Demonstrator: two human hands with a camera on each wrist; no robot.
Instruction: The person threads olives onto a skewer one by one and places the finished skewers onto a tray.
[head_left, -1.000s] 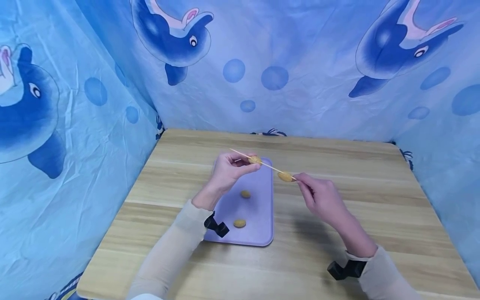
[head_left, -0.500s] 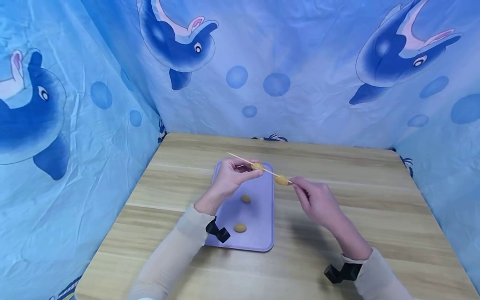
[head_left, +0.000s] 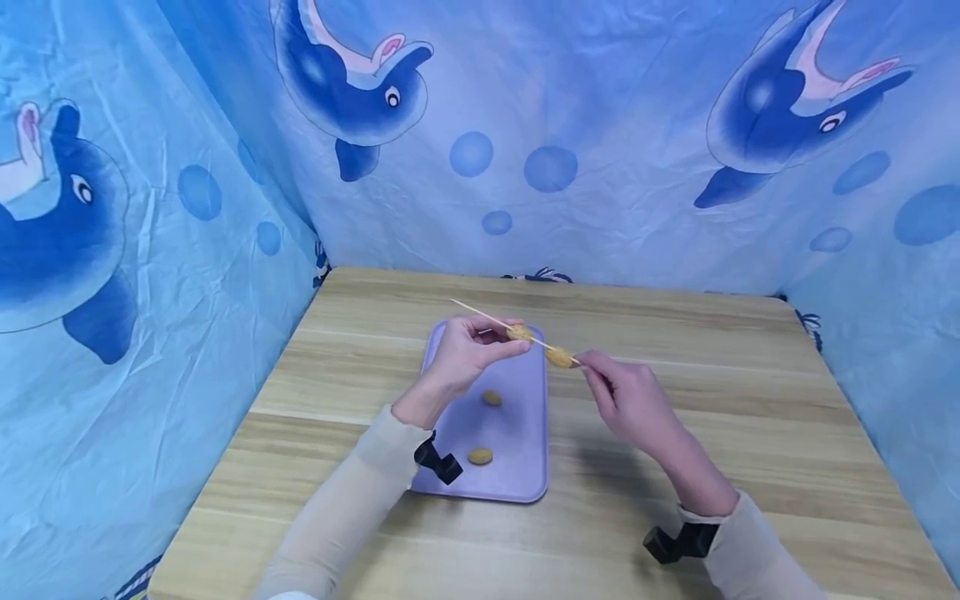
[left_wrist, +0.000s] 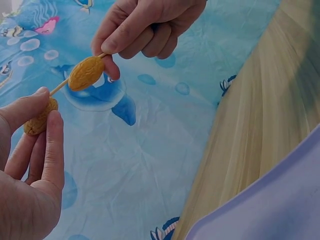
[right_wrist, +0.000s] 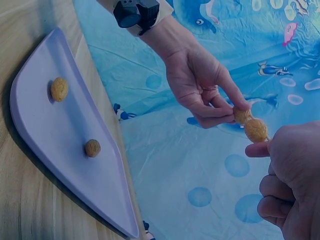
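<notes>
A thin wooden skewer (head_left: pixel 477 312) slants between the two hands above a purple tray (head_left: pixel 521 467), with two wrinkled golden-brown oval pieces that look like dried fruit on it. My left hand (head_left: pixel 463 350) pinches one dried fruit piece (left_wrist: pixel 40 120) between thumb and fingers, and the skewer's free tip sticks out past it. The other dried fruit piece (left_wrist: pixel 86 73) sits close by on the stick, beside the right hand's fingertips. My right hand (head_left: pixel 637 404) pinches the skewer's near end between thumb and forefinger, its other fingers curled.
Two more oval pieces lie apart on the tray, a farther one (head_left: pixel 491 398) and a nearer one (head_left: pixel 480 456). The tray rests on a wood-grain table (head_left: pixel 675 333). A blue dolphin-print sheet (head_left: pixel 600 225) hangs behind the table and along its sides.
The left hand's dried fruit piece has slid along the skewer toward the other one, narrowing the gap. More bare stick shows beyond the left fingers. The right hand has shifted slightly left.
</notes>
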